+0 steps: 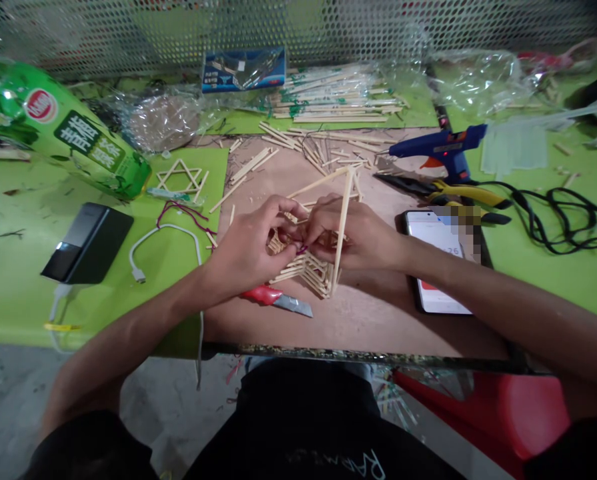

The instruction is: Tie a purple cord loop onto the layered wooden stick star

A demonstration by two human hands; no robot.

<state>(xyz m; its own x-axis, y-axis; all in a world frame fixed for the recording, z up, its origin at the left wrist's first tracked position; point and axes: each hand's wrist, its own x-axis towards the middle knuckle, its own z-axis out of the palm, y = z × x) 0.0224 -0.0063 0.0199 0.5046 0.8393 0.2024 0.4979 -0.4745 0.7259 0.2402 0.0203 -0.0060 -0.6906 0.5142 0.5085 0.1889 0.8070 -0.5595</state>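
Observation:
My left hand (251, 243) and my right hand (361, 233) meet over a small frame built from thin wooden sticks (323, 283). A short bit of purple string (302, 249) shows between their fingertips, and both hands pinch it. My fingers hide most of the string and the middle of the frame. One long upright stick (343, 227) of the frame rises in front of my right hand, joined at its top to other sticks. Just below my left hand lies a red-handled utility knife (291, 303), its blade pointing right.
Loose sticks (251, 167) lie behind the frame. To the right are a blue glue gun (443, 150), yellow-handled pliers (471, 195), a phone (435, 243) and a black cable (553, 207). A green bottle (63, 127), power bank (88, 241), stick star (179, 177) and purple string are left.

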